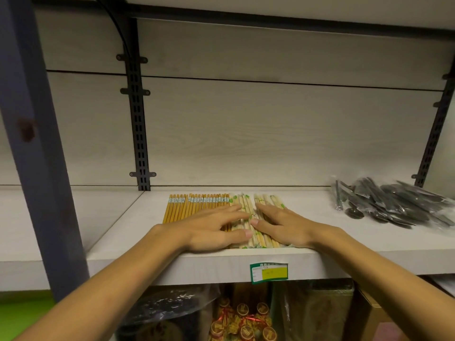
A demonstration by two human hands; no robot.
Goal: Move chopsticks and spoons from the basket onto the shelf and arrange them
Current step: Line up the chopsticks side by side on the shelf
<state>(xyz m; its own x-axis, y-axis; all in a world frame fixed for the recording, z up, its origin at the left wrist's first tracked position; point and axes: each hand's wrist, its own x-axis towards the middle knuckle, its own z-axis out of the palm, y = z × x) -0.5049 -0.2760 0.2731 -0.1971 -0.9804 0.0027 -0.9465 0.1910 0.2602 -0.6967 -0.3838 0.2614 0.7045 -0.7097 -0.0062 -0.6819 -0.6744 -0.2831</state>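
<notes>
On the pale wooden shelf (138, 225) lies a row of brown chopsticks (187, 205) with banded tops, and to their right a batch of paler chopsticks (246, 201) in wrappers with green print. My left hand (211, 230) rests flat with spread fingers over the seam between the two batches. My right hand (283, 226) lies flat on the pale chopsticks beside it, fingertips nearly meeting the left hand's. Dark spoons in clear plastic bags (394, 203) are piled at the right of the shelf. No basket is in view.
A blue-grey post (37, 143) stands at the left in front of the shelf. Black slotted brackets (139, 119) run up the back wall. A green and yellow price tag (268, 272) sits on the shelf edge. Packaged goods (241, 316) fill the shelf below.
</notes>
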